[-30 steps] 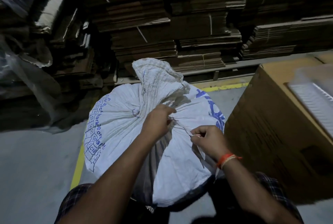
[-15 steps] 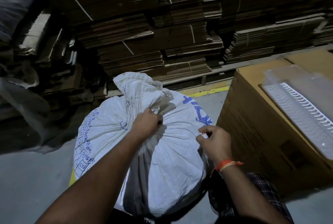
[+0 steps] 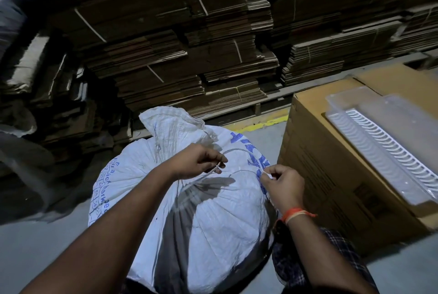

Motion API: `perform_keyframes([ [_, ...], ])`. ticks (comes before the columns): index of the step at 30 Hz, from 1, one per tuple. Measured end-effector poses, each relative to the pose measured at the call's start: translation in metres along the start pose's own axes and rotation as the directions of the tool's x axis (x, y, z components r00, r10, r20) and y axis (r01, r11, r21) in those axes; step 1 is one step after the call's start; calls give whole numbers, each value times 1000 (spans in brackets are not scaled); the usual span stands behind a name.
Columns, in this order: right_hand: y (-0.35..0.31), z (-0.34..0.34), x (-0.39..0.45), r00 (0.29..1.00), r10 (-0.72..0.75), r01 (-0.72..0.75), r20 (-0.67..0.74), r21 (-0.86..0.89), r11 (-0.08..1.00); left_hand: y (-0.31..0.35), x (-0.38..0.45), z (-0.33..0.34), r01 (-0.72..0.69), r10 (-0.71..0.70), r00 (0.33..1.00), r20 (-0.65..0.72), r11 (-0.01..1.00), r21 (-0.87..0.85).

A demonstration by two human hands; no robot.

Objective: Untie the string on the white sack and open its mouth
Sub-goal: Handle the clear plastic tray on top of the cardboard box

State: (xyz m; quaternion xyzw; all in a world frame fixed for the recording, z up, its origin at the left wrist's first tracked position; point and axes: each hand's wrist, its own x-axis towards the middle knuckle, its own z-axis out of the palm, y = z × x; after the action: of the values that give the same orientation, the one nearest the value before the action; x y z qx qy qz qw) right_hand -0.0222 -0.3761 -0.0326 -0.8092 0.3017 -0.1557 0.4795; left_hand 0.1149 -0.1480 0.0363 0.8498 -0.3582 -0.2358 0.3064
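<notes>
While the thin white string [image 3: 233, 151] is pinched in both hands (left [image 3: 196, 160], right [image 3: 282, 182]) | tie seemingly loosened | woven white plastic sack [image 3: 213, 210] mouth still gathered, unopened.

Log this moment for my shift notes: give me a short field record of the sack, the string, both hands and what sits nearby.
sack: white sack with blue print, upright on the floor, mouth gathered shut
string: thin white string looped loose above the neck, stretched between the hands
left hand: left hand pinching the string near the neck
right hand: right hand pinching the string's other end; orange wrist thread
right of sack: cardboard box carrying a clear plastic tray
behind: stacks of flattened cardboard
task state: mouth not yet open
</notes>
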Motion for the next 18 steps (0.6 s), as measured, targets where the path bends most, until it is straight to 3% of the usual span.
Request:
perform_keyframes([
  [3, -3, -2, -3, 1000, -5, 4, 15, 11, 1000, 0, -5, 1, -60, 68, 996, -55, 989, 136],
  [6, -7, -7, -8, 1000, -10, 10, 29, 14, 1000, 7, -11, 0, -89, 110, 986, -128, 984, 157],
  [12, -28, -47, -24, 995, -96, 96, -12, -26, 995, 27, -4, -6, -182, 270, 918, -292, 938, 294],
  [18, -46, -104, -33, 978, -165, 151, -124, -119, 981, 75, 26, 4, -245, 330, 880, -341, 931, 269],
])
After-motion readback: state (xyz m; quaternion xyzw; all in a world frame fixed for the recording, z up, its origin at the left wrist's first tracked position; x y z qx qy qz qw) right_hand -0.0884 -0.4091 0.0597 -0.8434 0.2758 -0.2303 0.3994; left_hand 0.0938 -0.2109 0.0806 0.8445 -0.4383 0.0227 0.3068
